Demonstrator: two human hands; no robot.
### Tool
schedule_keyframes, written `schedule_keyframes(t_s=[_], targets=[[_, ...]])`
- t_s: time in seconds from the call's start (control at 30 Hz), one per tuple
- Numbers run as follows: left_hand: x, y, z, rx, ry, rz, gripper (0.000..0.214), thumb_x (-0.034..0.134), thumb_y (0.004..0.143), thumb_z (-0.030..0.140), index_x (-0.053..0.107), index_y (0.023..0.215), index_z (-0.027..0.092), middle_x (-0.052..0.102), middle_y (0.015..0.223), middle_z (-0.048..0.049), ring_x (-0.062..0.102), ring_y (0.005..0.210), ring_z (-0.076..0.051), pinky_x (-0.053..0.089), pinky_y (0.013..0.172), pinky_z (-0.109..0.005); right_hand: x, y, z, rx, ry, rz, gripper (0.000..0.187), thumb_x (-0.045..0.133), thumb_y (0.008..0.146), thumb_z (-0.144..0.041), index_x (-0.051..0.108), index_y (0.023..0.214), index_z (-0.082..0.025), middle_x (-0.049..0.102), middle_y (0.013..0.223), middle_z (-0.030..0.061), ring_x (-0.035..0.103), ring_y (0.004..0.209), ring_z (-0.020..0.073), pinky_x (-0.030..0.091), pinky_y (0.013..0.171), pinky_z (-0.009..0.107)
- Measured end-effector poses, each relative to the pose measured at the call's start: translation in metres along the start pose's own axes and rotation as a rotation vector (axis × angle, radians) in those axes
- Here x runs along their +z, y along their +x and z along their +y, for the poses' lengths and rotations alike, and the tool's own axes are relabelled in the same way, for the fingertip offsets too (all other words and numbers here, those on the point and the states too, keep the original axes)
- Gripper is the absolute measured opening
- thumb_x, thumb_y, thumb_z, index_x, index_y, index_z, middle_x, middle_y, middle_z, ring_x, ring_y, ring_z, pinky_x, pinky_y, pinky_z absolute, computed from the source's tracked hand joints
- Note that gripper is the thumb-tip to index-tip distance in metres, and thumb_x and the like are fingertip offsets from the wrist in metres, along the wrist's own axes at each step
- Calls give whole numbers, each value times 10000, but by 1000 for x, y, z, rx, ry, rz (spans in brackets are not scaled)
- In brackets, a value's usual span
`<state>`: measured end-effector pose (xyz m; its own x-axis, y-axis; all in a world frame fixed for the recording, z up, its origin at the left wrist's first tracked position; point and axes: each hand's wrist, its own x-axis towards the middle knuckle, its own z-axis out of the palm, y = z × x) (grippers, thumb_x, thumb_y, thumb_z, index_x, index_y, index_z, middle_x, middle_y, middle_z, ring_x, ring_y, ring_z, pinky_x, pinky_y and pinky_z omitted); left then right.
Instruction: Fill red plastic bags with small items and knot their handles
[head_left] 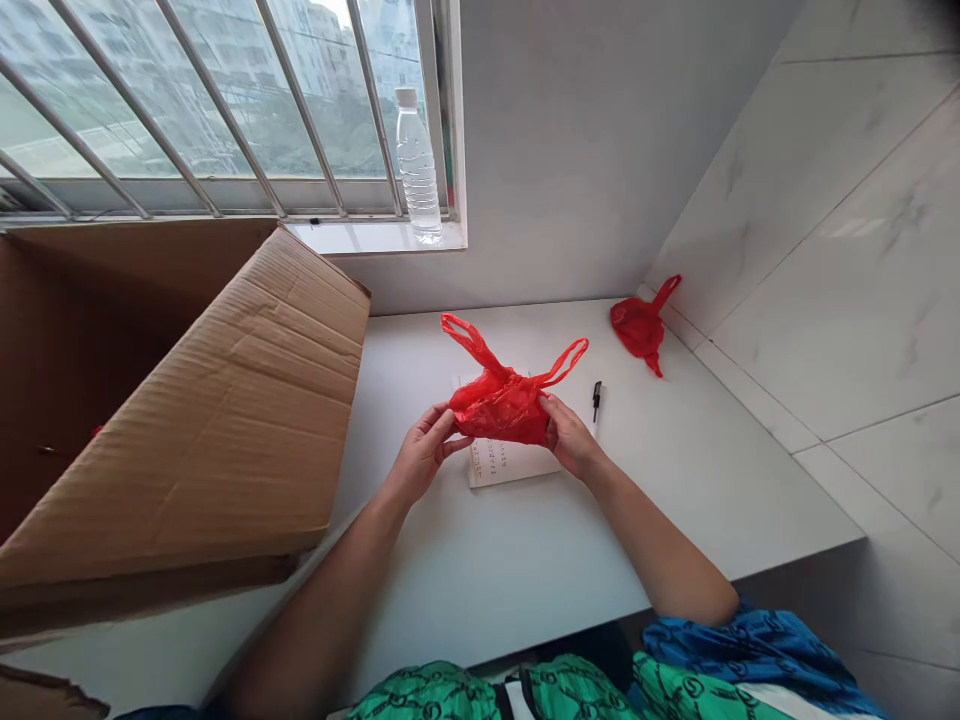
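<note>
A red plastic bag [502, 408], its two loop handles sticking up, is held between my hands above the table. My left hand [429, 450] pinches the bag's left edge between thumb and fingers. On the other side, my right hand [568, 436] grips its right edge. Whatever the bag contains cannot be made out. Beneath it lies an open notebook [517, 465] with handwriting, partly covered by the bag. A black-capped pen [597, 398] rests just right of the notebook, near my right hand.
A large open cardboard box [247, 400] stands on the left, with something red inside. Another red bag [637, 328] lies at the table's back right corner, by the tiled wall. A clear water bottle [418, 175] stands on the sill of the barred window. The white table [517, 570] ends near my body.
</note>
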<state>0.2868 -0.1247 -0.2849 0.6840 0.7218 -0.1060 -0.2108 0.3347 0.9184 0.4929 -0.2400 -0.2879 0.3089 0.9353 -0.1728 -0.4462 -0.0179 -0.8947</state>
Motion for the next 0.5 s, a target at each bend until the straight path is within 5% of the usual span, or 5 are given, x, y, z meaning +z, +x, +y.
schedule_keyframes(t_s=[0.13,0.27,0.5], targets=[[-1,0,-3,49,93,96,372,777,782,399,644,1069,203,674,1060,-26,640,932,-146,568,796,-261,3,-6,-3,14,-8,-162,480,659,867,-481,551,1287,-276,653,1287,48,626,1170,238,533,978,405],[1,1,-5,113,200,198,319,812,738,398,643,893,176,649,821,13,565,671,-77,438,538,-152,3,-1,10,-24,-139,-115,689,835,727,-359,498,1323,-285,705,1186,60,666,1100,251,532,969,425],[3,1,-6,94,-16,191,316,833,724,354,643,891,165,667,881,0,605,754,-93,517,691,-195,-1,5,15,4,-28,-67,599,793,771,-351,501,1290,-281,741,1095,46,716,943,223,574,803,364]])
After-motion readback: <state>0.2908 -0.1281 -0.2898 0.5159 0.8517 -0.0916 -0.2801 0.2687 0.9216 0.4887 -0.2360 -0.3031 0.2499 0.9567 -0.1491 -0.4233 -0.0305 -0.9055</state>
